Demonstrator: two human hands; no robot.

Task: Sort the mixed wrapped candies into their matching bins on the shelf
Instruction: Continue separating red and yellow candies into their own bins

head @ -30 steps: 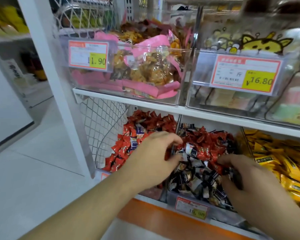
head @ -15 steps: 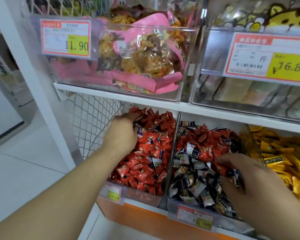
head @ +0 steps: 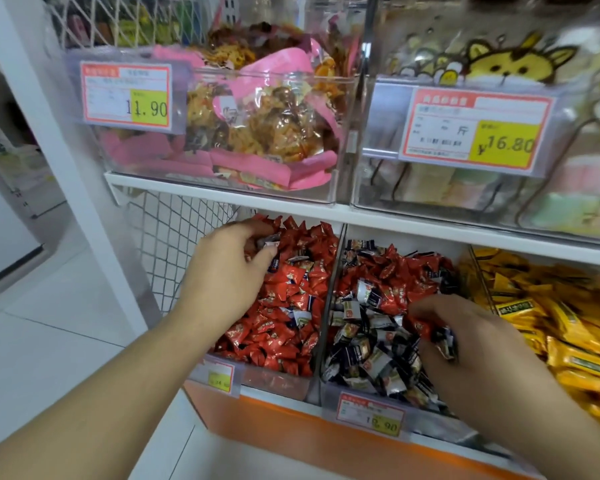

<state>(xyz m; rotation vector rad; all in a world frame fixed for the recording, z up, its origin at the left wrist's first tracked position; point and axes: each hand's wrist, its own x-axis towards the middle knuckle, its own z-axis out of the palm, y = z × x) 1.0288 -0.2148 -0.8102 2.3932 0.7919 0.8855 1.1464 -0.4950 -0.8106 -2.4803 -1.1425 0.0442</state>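
Your left hand [head: 229,268] pinches wrappers over the red bin [head: 274,372]; your right hand [head: 465,344], in the mixed bin [head: 368,400] beside it, clamps red candies [head: 421,325]; carry those across next

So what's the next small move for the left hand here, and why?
Probably let go and swing back to the middle bin. The left hand sits over the red candies with a wrapper at its fingertips, and red pieces still mix with the dark candies where the right hand picks.

Open from front over lower bins. Upper shelf board [head: 378,216] caps headroom. Clear divider [head: 329,289] splits red bin from mixed bin; wire mesh [head: 174,244] blocks left side.
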